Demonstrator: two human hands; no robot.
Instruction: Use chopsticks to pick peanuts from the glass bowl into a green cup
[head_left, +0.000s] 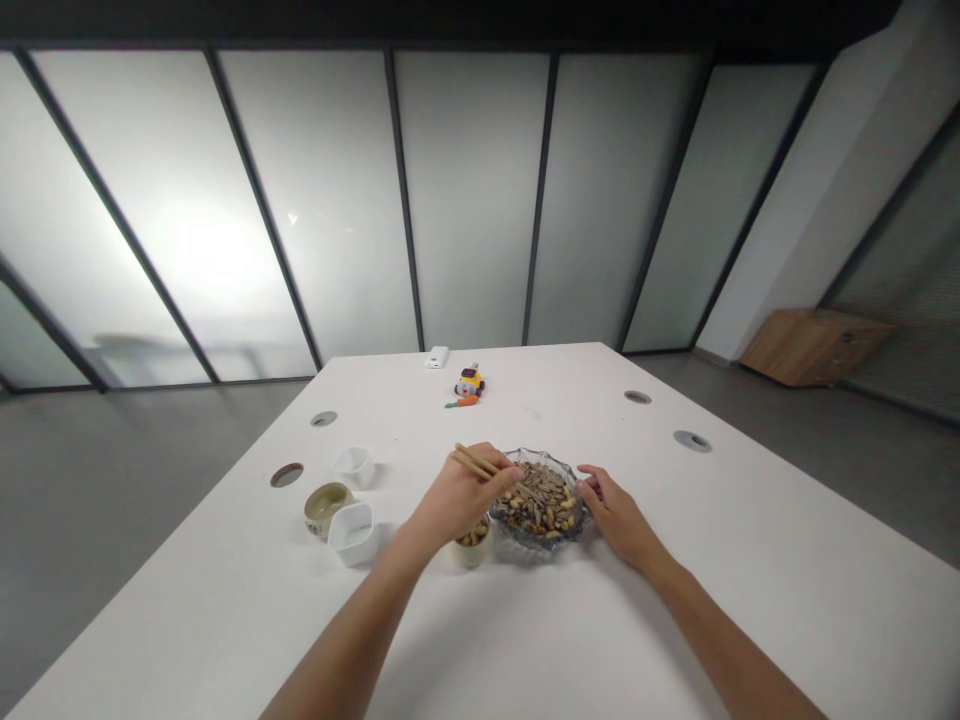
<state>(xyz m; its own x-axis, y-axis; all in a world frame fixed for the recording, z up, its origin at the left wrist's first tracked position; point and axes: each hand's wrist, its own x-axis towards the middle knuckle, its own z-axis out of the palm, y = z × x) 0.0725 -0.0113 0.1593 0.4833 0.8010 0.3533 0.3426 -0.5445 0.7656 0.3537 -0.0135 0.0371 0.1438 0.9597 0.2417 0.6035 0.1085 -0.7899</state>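
My left hand [471, 485] is closed around a pair of wooden chopsticks [472, 460], their tips reaching over a glass bowl [551, 542] with a wavy rim. Sunflower seeds [544, 488] and paler pieces that look like peanuts lie mixed in that bowl. At its right rim, my right hand [609, 508] holds the edge with bent fingers. Just below my left hand stands a small pale cup [470, 555] with peanut-like pieces in it, partly hidden by the hand.
Left of my hands are two white plastic containers [354, 538] and a patterned ceramic cup [325, 503]. Farther back lie a yellow toy vehicle [469, 381], an orange carrot-like item [463, 402] and a white box-shaped device [436, 357]. Round holes [286, 475] pierce the white table [525, 640].
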